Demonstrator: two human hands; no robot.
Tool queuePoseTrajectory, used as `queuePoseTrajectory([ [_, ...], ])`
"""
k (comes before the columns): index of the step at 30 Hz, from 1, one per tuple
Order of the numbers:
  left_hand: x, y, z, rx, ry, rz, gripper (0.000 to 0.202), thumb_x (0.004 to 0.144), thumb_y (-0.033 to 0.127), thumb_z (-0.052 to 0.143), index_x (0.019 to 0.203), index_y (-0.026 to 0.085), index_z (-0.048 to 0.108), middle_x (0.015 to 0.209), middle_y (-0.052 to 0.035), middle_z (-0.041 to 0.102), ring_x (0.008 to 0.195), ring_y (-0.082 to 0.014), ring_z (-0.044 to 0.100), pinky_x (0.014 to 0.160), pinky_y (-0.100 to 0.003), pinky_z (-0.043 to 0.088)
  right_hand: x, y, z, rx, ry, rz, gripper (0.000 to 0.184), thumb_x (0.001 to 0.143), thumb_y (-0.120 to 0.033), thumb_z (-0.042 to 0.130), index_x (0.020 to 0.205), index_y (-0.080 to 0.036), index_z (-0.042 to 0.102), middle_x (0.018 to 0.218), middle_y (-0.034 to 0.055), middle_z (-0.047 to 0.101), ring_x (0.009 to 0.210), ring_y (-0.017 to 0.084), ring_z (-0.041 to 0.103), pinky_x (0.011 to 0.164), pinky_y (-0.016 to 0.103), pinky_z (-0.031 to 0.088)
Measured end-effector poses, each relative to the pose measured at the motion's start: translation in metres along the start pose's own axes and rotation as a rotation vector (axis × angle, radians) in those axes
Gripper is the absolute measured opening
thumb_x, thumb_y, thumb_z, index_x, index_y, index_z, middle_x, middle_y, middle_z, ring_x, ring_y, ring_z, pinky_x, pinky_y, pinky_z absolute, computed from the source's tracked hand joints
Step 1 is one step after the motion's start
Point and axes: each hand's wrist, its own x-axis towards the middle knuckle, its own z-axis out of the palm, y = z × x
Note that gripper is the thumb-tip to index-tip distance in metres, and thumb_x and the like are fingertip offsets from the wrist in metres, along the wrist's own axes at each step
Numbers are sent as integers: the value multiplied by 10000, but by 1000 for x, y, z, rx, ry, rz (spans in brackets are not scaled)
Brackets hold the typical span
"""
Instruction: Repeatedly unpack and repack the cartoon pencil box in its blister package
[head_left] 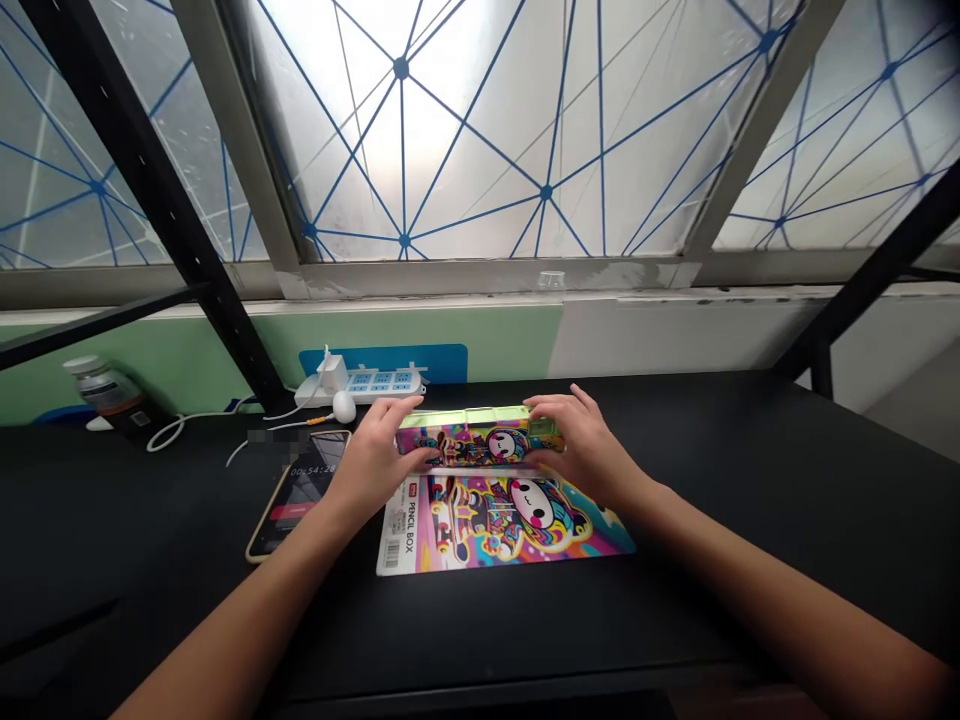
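Note:
A colourful pencil box (472, 440) with a yellow-green top edge and a cartoon character on its front is held at both ends. My left hand (384, 445) grips its left end, thumb in front and fingers over the top. At the right end my right hand (574, 440) grips it the same way. Directly in front, flat on the desk, lies a printed card (502, 520) with a matching cartoon, the words PENCIL BOX and a barcode. The box's lower edge meets or nearly meets the card's far edge; I cannot tell if they are joined.
Left of the card is a phone (300, 500) showing a timer. Behind stand a white power strip (382, 382) with a plugged-in charger, cables and a small white round object (344, 407). A bottle (109, 390) is at the far left. Black frame posts (165, 200) flank the black desk (465, 640).

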Motion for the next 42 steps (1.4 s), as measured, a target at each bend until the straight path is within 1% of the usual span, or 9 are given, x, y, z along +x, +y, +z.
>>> queuePoseTrajectory([
  [3,-5,15,-12,43,110,101,476,847,227,795,1284,221,606,1188,-88,601,1147,-286,595,969,-455,533,3,-10,-11,-86,164,-123,430,888,-187,713,1256,-249,498,1128,109,687,1051,289,645,999,570,485],
  [6,-26,40,-28,149,261,277,349,906,178,715,1239,218,618,1145,-100,603,1084,-290,571,933,-473,521,-12,-32,-29,-147,227,-157,458,888,-117,687,1300,-230,522,1094,115,647,1012,279,597,873,464,541],
  [10,-76,61,-26,80,195,271,388,923,73,636,1264,243,564,1196,-98,631,1145,-284,575,988,-455,495,-64,-66,-44,-205,234,-182,504,873,-16,640,1338,-194,559,1081,101,627,1051,267,566,937,426,527],
  [15,-117,53,-3,8,28,37,377,946,188,637,1299,280,542,1299,-80,635,1210,-277,601,1016,-428,507,-105,-84,-41,-142,115,-70,467,905,12,568,1330,-183,583,1183,122,626,1170,276,563,987,430,518],
  [20,-117,53,-3,-26,-106,-207,480,956,400,633,1401,301,482,1354,-78,643,1228,-288,633,1007,-450,540,-101,-81,-34,-52,27,62,380,935,-56,563,1289,-191,582,1240,133,648,1178,272,597,973,431,548],
  [28,-118,54,-2,5,-178,-268,605,933,459,631,1482,322,420,1475,-77,578,1329,-309,580,1085,-494,498,-108,-78,-29,-17,-102,171,437,943,-248,648,1369,-254,553,1478,121,561,1346,316,535,1046,481,529],
  [33,-118,47,3,-5,-214,-277,717,933,487,623,1566,332,322,1522,-85,541,1363,-327,553,1099,-510,485,-110,-74,-31,28,-150,238,513,928,-304,674,1414,-300,510,1467,95,587,1318,314,568,1027,501,544],
  [38,-119,39,4,-29,-265,-327,803,933,492,639,1605,372,215,1534,-98,501,1392,-331,519,1106,-523,472,-111,-70,-33,114,-144,421,593,922,-384,676,1474,-311,472,1560,111,497,1396,333,507,1071,520,516],
  [42,-120,38,3,-59,-296,-343,868,930,472,656,1622,389,138,1480,-113,507,1356,-332,544,1099,-530,469,-109,-68,-36,216,-143,509,555,902,-432,699,1422,-301,556,1539,103,527,1393,319,517,1109,491,495],
])
